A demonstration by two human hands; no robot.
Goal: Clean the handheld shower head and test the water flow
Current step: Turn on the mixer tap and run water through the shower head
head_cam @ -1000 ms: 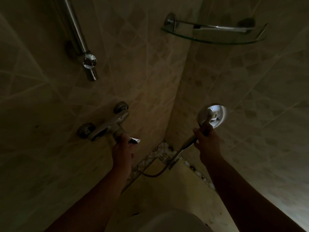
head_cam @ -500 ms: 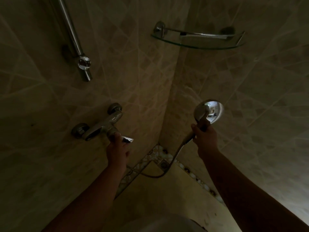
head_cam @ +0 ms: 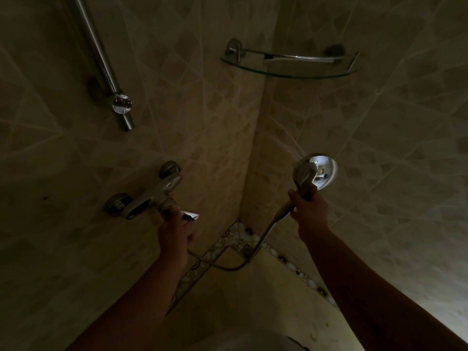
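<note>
The chrome shower head (head_cam: 319,171) is held up in front of the right-hand tiled wall, its shiny back turned to me. My right hand (head_cam: 307,211) is closed around its handle. Its hose (head_cam: 249,257) loops down toward the floor corner and back to the left. The chrome mixer tap (head_cam: 149,196) is fixed on the left wall. My left hand (head_cam: 174,231) grips the tap's lever (head_cam: 190,216), whose tip sticks out to the right of my fingers. No water is visible.
A chrome slide rail (head_cam: 101,64) runs up the left wall. A glass corner shelf (head_cam: 291,69) hangs above the corner. A mosaic border (head_cam: 222,247) lines the floor edge, with a small drain (head_cam: 247,249) in the corner. The room is dim.
The view has shifted a little. Both hands keep their grips; the shower head and the tap lever stay about where they were.
</note>
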